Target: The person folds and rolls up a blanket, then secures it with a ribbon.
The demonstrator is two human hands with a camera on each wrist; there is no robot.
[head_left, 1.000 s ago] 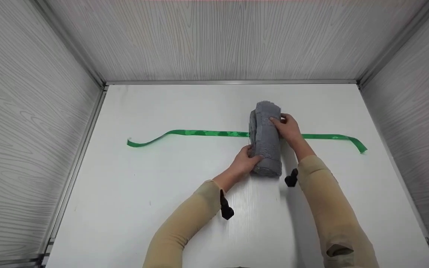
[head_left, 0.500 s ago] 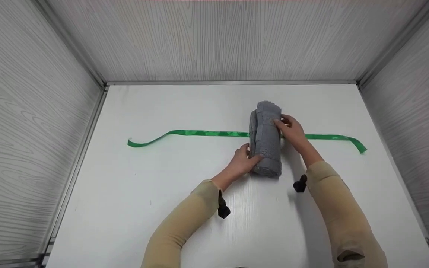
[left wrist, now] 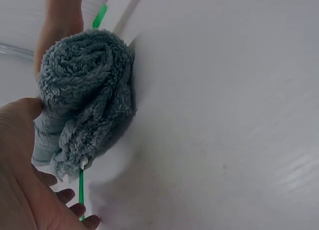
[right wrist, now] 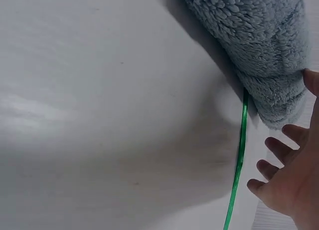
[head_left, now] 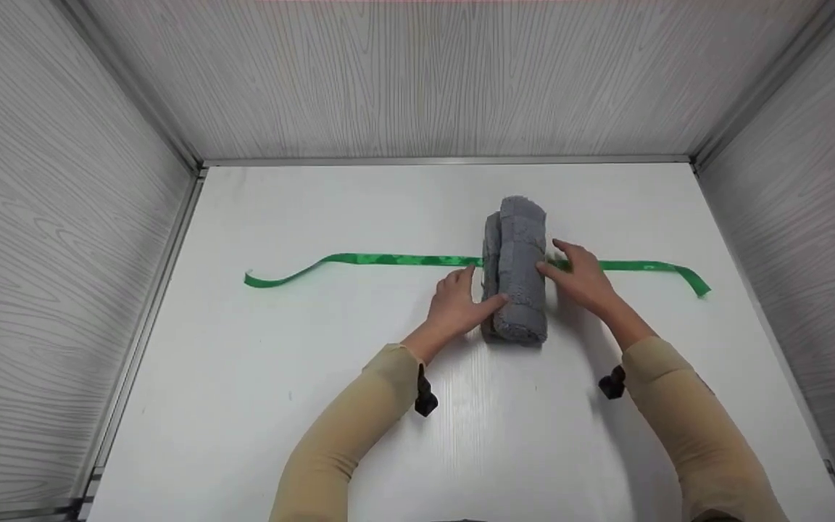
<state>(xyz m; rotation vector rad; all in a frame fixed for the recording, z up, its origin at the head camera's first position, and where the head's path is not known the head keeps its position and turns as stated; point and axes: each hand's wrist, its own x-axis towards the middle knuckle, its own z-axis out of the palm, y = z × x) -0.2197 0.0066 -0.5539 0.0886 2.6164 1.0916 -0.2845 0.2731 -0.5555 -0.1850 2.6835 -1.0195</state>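
Observation:
A rolled grey fluffy towel [head_left: 523, 272] lies lengthwise across a green ribbon [head_left: 403, 259], whose two ends stretch out to either side on the table. My left hand [head_left: 454, 303] is at the towel's left side, thumb tip on the near part of the roll, fingers spread apart from it. On the other side, my right hand [head_left: 584, 281] has its thumb at the roll's right edge and its fingers loosely spread over the ribbon. The left wrist view shows the spiral end of the towel [left wrist: 82, 65]. Ribbon [right wrist: 240, 150] emerges from under the towel in the right wrist view.
The white tabletop [head_left: 359, 210] is enclosed by grey wood-grain panels at the back [head_left: 432, 87] and both sides. A metal rail [head_left: 359, 162] runs along its far edge. Small black devices [head_left: 612, 383] hang at both wrists.
My right hand has slid toward me along the towel and loosened its hold. My left fingers have spread away from the roll's left side. Towel and ribbon stay in place.

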